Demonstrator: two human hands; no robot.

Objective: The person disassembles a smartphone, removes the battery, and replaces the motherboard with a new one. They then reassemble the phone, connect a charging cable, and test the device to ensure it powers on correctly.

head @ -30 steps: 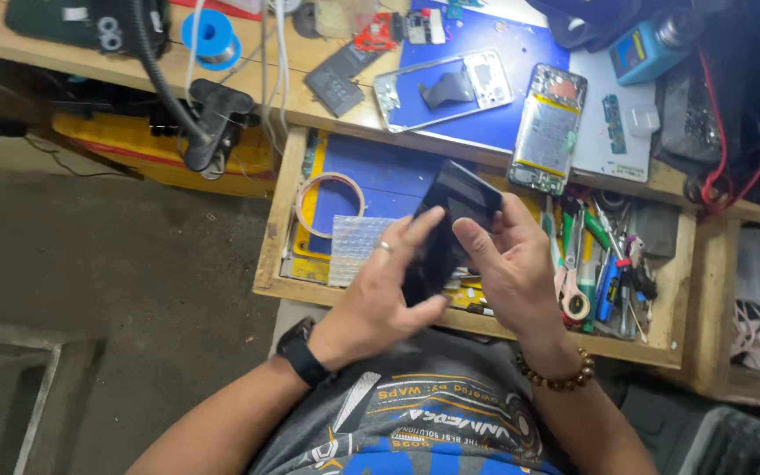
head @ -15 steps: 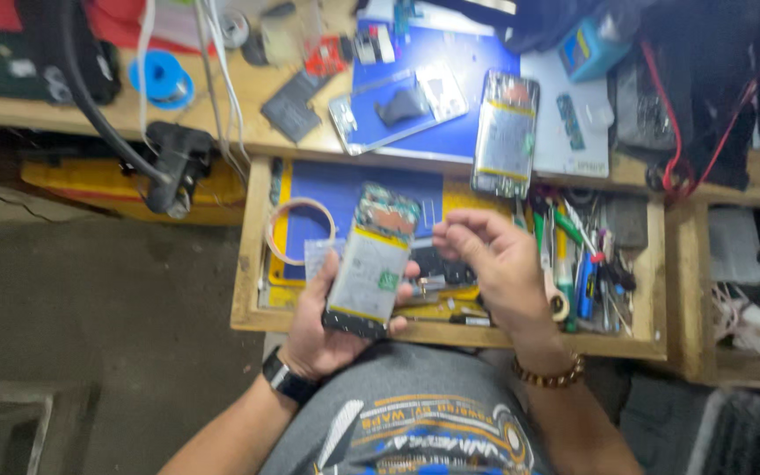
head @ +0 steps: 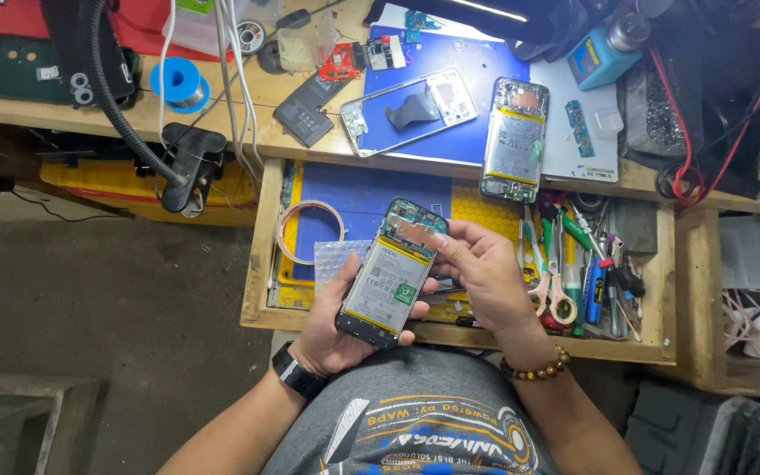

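My left hand (head: 332, 330) cradles an opened smartphone (head: 389, 274) from below, back cover off, battery and green circuit parts facing up. My right hand (head: 485, 268) pinches the phone's upper right edge near the top board with thumb and fingers. Both hands hover over an open wooden drawer (head: 261, 255) in front of my lap. A black watch sits on my left wrist and a bead bracelet on my right.
On the bench above lie a second opened phone (head: 512, 141), a bare phone frame (head: 406, 110) on a blue mat, a dark battery (head: 303, 114) and a blue solder spool (head: 178, 84). Scissors, tweezers and screwdrivers (head: 582, 273) fill the drawer's right side. A black clamp arm (head: 188, 167) hangs left.
The dark back cover seen a second ago is off; the phone's open inside now faces up. My right hand moved from the phone's side to its top edge.
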